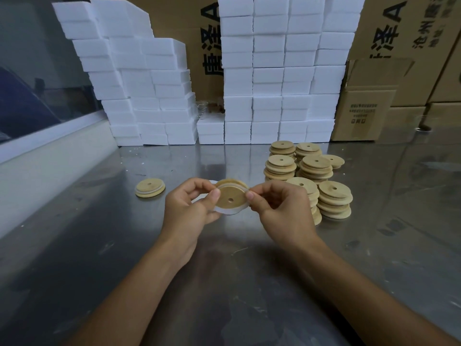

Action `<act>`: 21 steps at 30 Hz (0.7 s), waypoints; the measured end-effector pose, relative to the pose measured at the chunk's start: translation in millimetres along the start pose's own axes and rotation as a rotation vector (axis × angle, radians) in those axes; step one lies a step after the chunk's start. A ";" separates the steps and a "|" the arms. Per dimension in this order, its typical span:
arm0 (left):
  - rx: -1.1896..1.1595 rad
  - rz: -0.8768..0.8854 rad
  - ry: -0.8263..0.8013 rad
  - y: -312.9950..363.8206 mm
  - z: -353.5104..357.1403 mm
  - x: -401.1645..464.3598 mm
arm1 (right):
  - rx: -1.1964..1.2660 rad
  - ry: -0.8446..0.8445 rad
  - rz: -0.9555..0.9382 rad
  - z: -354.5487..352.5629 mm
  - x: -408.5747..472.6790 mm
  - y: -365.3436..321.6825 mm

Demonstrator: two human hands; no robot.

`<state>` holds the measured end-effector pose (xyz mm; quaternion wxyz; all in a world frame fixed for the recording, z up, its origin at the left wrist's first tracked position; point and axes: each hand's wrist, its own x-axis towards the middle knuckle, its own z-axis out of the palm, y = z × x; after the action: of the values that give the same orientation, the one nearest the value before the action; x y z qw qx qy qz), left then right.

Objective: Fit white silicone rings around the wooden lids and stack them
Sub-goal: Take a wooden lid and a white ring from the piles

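Note:
Above the middle of the metal table I hold a round wooden lid [230, 196] with a small centre hole, tilted toward me. A white silicone ring [228, 210] wraps its lower rim. My left hand [192, 206] pinches the lid and ring on the left side, thumb on the lid's face. My right hand [279, 206] pinches the ring at the lid's right edge. One lid with a white ring [150, 188] lies flat on the table to the left. Several stacks of bare wooden lids [309, 171] stand to the right, just behind my right hand.
The steel table [224, 270] stretches toward me. White foam blocks [269, 83] are piled high along the back, with cardboard boxes [364, 113] behind and to the right. A pale ledge [50, 156] runs along the left edge.

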<state>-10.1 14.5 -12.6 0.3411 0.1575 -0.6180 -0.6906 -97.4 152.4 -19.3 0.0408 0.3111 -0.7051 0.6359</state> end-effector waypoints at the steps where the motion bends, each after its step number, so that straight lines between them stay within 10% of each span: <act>1: -0.028 -0.023 0.007 0.4 -0.2 0.3 | 0.012 -0.005 -0.008 0.1 -0.3 -0.7; 7: -0.159 -0.133 -0.022 -0.2 1.8 -1.0 | 0.135 -0.025 0.038 6.4 -4.7 -1.5; 21: 0.439 0.270 -0.072 -4.2 1.4 -4.5 | -0.058 -0.005 -0.045 8.9 -7.0 3.8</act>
<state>-9.0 18.5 -17.2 0.3654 0.1191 -0.7802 -0.4935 -90.6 146.9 -27.5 0.0620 0.3272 -0.7163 0.6133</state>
